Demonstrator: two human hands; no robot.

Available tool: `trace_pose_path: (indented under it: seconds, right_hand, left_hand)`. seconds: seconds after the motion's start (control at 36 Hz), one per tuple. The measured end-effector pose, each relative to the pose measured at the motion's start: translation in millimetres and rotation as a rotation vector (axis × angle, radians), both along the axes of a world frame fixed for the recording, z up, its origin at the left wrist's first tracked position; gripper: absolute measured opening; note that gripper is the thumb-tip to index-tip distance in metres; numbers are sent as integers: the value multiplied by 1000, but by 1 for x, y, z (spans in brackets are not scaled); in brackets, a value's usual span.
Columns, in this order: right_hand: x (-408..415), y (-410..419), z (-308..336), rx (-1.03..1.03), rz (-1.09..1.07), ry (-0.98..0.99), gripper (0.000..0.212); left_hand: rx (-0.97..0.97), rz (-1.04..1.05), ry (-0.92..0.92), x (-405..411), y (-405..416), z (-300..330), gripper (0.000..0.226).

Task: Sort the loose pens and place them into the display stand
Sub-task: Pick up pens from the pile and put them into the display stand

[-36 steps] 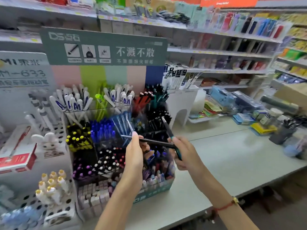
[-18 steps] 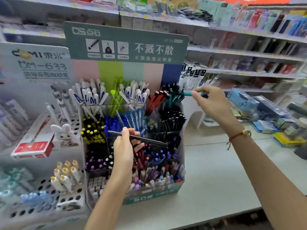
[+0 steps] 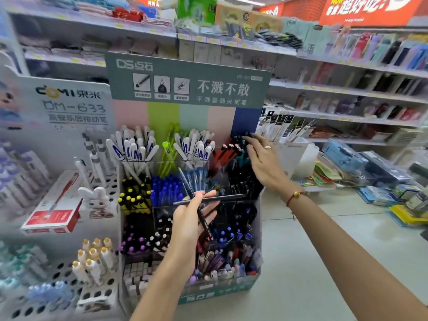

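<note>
Two loose dark slim pens [image 3: 199, 206] are pinched crosswise in the left hand [image 3: 188, 224] before the tiered green cardboard display stand [image 3: 215, 294]. Teal-capped pens [image 3: 240, 141] in its top-right compartment are touched by the right hand [image 3: 264, 162], fingers straight.

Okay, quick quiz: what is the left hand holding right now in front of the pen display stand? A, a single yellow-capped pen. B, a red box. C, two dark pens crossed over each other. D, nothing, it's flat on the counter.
C: the left hand grips two dark pens that cross each other in front of the display stand, while the right hand reaches to the top back row.
</note>
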State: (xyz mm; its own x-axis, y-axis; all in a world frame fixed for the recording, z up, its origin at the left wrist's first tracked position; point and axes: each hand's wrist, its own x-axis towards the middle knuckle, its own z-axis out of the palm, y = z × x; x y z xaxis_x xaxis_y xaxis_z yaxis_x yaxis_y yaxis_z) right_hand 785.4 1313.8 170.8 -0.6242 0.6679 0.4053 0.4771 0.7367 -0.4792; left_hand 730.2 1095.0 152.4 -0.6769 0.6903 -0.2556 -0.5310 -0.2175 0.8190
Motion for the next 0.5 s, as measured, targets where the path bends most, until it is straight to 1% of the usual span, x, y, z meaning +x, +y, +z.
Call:
trace_pose_path:
  seconds: [0.06,0.11,0.17,0.19,0.22,0.25,0.31,0.33,0.36,0.42,0.44,0.5]
  right_hand:
    - [4,-2,2,25,-28,-42,37]
    - [11,-10,7,87,-88,-14,37]
    - [21,-29,8,143,-150,169,33]
    - [27,-43,8,119,-169,277,27]
    - [32,-57,8,52,-169,348,21]
    - [38,-70,9,-63,-146,362,17]
    - [47,-90,10,-375,-38,295,16]
    - [50,-97,9,-508,22,298,15]
    - [53,-103,8,-608,65,347,15]
    - [57,-114,7,-720,71,504,11]
    - [58,-119,5,-734,42,577,8]
    - [61,-129,0,-679,-15,656,5]
  left_hand:
    - [24,-19,-13,2,1,2,19]
    - [37,-31,-8,3,4,5,20]
    - [33,-29,26,3,7,9,21]
    - [32,-29,44,2,10,11,21]
    - [37,-29,58,1,11,13,22]
    - [44,-31,68,1,13,14,22]
    - [58,-40,69,1,16,16,21]
    - [67,-41,58,2,18,17,22]
    - [82,-35,36,3,20,17,22]
    - [127,-18,-32,8,23,19,23]
    - [141,-16,-55,11,25,20,22]
    - [143,-40,-57,20,27,19,21]
